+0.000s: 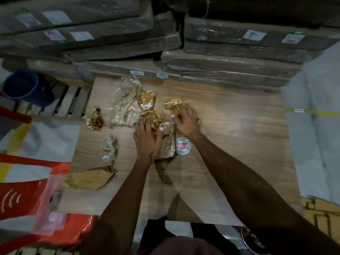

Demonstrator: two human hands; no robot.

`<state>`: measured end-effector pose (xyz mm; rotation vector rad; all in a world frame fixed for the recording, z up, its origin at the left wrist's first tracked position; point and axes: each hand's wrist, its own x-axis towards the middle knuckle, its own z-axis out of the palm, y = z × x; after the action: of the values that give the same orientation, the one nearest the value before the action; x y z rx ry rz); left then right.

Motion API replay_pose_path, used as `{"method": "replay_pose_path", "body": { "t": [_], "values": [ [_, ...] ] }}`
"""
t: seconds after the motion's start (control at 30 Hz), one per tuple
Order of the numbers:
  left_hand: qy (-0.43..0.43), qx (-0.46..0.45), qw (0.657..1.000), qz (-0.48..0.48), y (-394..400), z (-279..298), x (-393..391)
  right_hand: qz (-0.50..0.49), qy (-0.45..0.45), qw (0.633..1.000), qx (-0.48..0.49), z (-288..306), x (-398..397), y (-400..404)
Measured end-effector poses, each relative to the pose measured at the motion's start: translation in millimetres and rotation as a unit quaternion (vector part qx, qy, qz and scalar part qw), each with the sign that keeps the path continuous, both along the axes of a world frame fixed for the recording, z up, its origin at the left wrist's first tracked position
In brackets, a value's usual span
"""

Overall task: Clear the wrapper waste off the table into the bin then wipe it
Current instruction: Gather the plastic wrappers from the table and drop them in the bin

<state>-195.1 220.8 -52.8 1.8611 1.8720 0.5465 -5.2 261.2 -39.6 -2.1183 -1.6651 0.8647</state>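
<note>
Both hands on the wrapper pile mid wood-grain worktop (230,144). Left hand (147,138) lies on crumpled clear-and-gold plastic wrappers (128,107), fingers curled into them. Right hand (185,120) grips a gold crumpled wrapper (172,104) at its fingertips. Round teal-and-pink label lid (183,146) sits between the wrists. Loose scraps to the left: brown paper bag (88,179), small foil wrapper (95,119). Blue plastic bucket (22,85) off the worktop, far left.

Two hands are over the table (230,137) — the left hand (147,140) and the right hand (185,120). One round sticker (183,146) lies there, one flat brown paper bag (88,179), one blue bin (21,84) — and roughly six crumpled wrappers, the middle ones too tangled to separate.
</note>
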Motion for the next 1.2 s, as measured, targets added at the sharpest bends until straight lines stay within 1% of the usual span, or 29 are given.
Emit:
{"method": "replay_pose_path", "body": {
  "t": [0.07,0.13,0.2,0.27,0.33,0.4,0.5,0.63,0.7,0.73,0.8,0.9,0.97,1.07,1.1,1.2],
  "values": [
    [-0.025,-0.031,0.999,-0.03,-8.4,-9.0,-5.6,0.062,-0.043,0.997,-0.024,-0.3,-12.2,19.0],
    [-0.04,-0.028,0.997,-0.056,-18.0,-14.8,-8.5,0.11,-0.077,0.989,-0.06,-7.2,-18.7,27.8],
    [-0.063,-0.013,0.995,-0.071,-25.3,-16.8,-9.2,0.118,-0.109,0.984,-0.072,-16.7,-22.5,23.5],
    [-0.084,-0.005,0.993,-0.08,-29.4,-17.4,-7.6,0.087,-0.115,0.988,-0.054,-21.7,-26.0,8.0],
    [-0.101,0.0,0.992,-0.081,-31.4,-16.3,-4.4,0.037,-0.082,0.996,-0.023,-22.7,-27.5,-11.7],
    [-0.106,0.024,0.99,-0.09,-32.0,-14.8,1.4,0.002,-0.04,0.999,0.014,-19.3,-26.0,-30.9],
    [-0.117,0.031,0.987,-0.107,-29.1,-13.7,13.4,-0.072,0.006,0.995,0.066,-11.3,-14.4,-51.6],
    [-0.192,0.004,0.973,-0.125,-23.8,-2.0,34.0,-0.161,0.096,0.975,0.123,3.3,10.2,-69.0],
    [-0.221,-0.019,0.966,-0.131,-21.9,2.7,40.8,-0.207,0.14,0.956,0.153,6.3,22.4,-76.4],
    [-0.225,-0.015,0.965,-0.135,-20.1,4.0,42.5,-0.237,0.156,0.944,0.168,6.2,28.2,-80.0],
    [-0.218,0.022,0.965,-0.142,-15.4,3.3,42.3,-0.284,0.153,0.925,0.198,4.5,38.6,-88.2],
    [-0.203,0.049,0.97,-0.126,-13.2,-1.8,33.0,-0.311,0.116,0.921,0.204,-6.2,48.9,-101.9],
    [-0.17,0.035,0.976,-0.13,-21.9,-9.5,23.4,-0.295,0.1,0.931,0.19,-17.3,50.7,-113.9],
    [-0.134,0.032,0.975,-0.176,-41.2,-22.2,10.1,-0.247,0.09,0.952,0.158,-34.0,41.6,-140.0],
    [-0.129,0.035,0.975,-0.175,-43.0,-24.6,7.6,-0.235,0.086,0.956,0.152,-37.0,35.9,-149.1],
    [-0.108,0.056,0.985,-0.126,-31.9,-21.9,8.7,-0.21,0.054,0.963,0.159,-37.5,14.0,-168.2]
  ]
}}
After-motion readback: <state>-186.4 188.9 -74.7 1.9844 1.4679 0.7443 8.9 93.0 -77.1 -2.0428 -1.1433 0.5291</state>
